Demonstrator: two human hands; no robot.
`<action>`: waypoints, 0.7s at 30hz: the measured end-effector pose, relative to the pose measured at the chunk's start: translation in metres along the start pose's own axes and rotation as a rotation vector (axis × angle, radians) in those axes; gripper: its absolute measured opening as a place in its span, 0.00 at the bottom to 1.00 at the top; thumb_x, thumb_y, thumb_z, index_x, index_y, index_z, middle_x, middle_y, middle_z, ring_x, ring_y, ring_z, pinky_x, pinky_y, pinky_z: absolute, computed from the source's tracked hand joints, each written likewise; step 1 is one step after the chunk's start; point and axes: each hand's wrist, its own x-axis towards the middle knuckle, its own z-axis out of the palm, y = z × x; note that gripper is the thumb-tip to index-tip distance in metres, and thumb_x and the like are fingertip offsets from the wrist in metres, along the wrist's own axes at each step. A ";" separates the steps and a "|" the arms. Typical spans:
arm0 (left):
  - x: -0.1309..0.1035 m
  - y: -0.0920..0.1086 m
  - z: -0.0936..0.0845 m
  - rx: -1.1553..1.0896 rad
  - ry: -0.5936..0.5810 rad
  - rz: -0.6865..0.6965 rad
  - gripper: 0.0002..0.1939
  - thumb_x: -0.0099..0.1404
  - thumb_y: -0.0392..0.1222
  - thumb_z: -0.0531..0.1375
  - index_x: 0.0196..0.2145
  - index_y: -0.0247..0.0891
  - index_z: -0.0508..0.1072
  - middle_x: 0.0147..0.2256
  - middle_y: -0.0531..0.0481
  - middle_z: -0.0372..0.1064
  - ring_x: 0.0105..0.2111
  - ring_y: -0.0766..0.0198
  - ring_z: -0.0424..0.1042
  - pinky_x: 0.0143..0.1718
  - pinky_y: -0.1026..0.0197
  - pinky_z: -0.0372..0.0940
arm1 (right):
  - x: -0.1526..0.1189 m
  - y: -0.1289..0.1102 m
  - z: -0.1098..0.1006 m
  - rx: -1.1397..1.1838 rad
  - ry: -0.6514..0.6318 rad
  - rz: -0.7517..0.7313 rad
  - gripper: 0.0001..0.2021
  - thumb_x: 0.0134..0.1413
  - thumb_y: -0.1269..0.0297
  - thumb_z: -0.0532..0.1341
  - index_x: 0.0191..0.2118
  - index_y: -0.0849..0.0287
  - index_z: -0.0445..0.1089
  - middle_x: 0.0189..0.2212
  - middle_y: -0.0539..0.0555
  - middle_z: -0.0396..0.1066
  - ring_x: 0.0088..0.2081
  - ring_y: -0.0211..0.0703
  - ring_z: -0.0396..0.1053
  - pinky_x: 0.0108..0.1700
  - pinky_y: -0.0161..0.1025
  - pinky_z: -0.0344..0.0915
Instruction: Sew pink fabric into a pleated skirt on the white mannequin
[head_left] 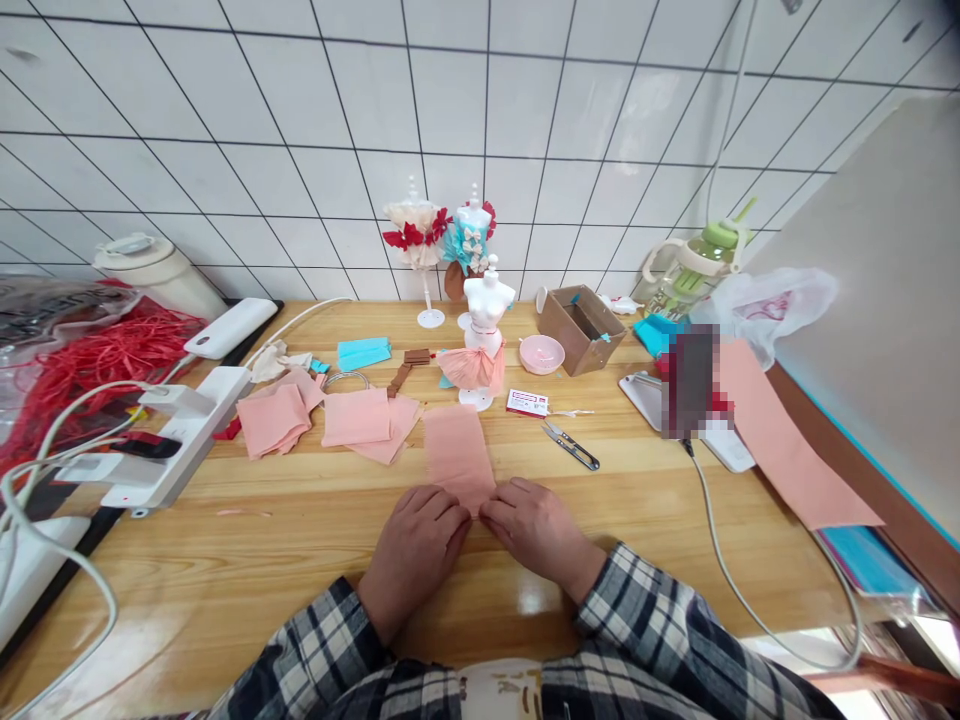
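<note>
A rectangular piece of pink fabric (457, 450) lies on the wooden table, its near edge between my hands. My left hand (420, 535) has its fingers pressed together on the near left corner of this piece. At the near right corner, the fingers of my right hand (529, 525) pinch the same edge. Just beyond the fabric stands a small white mannequin (487, 300) wearing a gathered pink skirt (478, 367). More pink pieces (356, 416) lie to the left, and a pair of thread snips (571, 446) rests to the right.
Two decorated mannequins stand near the tiled wall. A pink bowl (541, 354) and a cardboard box (581, 328) are at the back right. On the left are a white power strip (180, 440) with cables and red shredded strands (97, 365). A long pink strip (795, 440) lies far right.
</note>
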 end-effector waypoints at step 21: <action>-0.002 -0.005 0.000 0.006 -0.007 0.003 0.10 0.69 0.36 0.54 0.35 0.39 0.76 0.33 0.47 0.73 0.37 0.58 0.70 0.44 0.52 0.65 | 0.004 0.000 -0.002 -0.049 -0.038 0.059 0.05 0.63 0.70 0.57 0.35 0.56 0.70 0.35 0.54 0.70 0.38 0.43 0.65 0.39 0.38 0.60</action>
